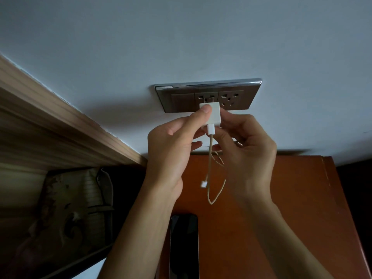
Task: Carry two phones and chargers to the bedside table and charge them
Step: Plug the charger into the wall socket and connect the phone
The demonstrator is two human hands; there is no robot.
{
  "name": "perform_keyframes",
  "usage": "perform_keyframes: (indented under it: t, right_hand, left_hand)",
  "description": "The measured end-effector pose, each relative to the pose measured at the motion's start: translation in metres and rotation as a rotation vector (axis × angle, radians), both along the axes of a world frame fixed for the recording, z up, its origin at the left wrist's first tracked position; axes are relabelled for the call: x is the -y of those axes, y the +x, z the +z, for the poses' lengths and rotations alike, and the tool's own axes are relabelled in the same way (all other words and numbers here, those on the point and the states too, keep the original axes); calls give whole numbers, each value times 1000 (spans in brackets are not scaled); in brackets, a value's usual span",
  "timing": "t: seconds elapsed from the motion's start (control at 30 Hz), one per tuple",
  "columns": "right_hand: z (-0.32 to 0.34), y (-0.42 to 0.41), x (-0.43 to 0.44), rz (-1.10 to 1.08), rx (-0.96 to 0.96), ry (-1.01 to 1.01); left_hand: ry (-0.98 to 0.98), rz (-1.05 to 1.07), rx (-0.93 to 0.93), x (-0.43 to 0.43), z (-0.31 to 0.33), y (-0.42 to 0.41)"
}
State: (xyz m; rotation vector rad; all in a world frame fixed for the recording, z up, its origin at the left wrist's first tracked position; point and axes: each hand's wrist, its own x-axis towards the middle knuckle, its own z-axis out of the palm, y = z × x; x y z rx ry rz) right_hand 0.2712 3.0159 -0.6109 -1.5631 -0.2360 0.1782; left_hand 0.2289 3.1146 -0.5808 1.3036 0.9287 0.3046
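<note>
A white charger block (pixel 213 113) sits with its prongs partly in the left outlet of a dark wall socket panel (pixel 243 99). My left hand (pixel 173 146) pinches the block from the left, thumb on top. My right hand (pixel 245 141) holds it from the right and below. Its beige cable (pixel 210 170) hangs in a loop, the free white plug end (pixel 203 184) dangling above the brown bedside table (pixel 291 208). One black phone (pixel 184 246) lies face up on the table, partly behind my left forearm. A second phone and charger are not visible.
A wooden headboard edge (pixel 50 121) runs diagonally at the left. Below it lies dark patterned bedding with a pale cord (pixel 80 198). The right outlet (pixel 229 98) in the panel has nothing in it. The white wall fills the upper view.
</note>
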Motion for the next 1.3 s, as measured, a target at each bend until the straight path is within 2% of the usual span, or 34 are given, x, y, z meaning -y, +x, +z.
perform_keyframes:
  t: [0.17,0.33,0.63,0.8,0.97,1.1,1.3]
  right_hand:
    - [1,1,-4,-13,-29,33]
    - [8,3,-7,-57,53,-7]
    - [17,2,-10,-102,47,-53]
    - [25,4,-12,-106,118,-117]
    - [10,3,-12,-138,170,-124]
    - [-6,6,-9,-116,279,-164]
    - [-16,10,-12,-95,252,-142]
  left_hand:
    - [-35,36,-60,-7,5,0]
    - [-83,-6,-82,-15,13,7]
    - [-182,-24,-71,-19,18,9]
    - [-231,-89,-105,-29,23,13]
    - [-256,-60,11,-22,11,9]
    - [-184,-36,86,-16,-1,7]
    - [-295,-6,118,-15,-9,6]
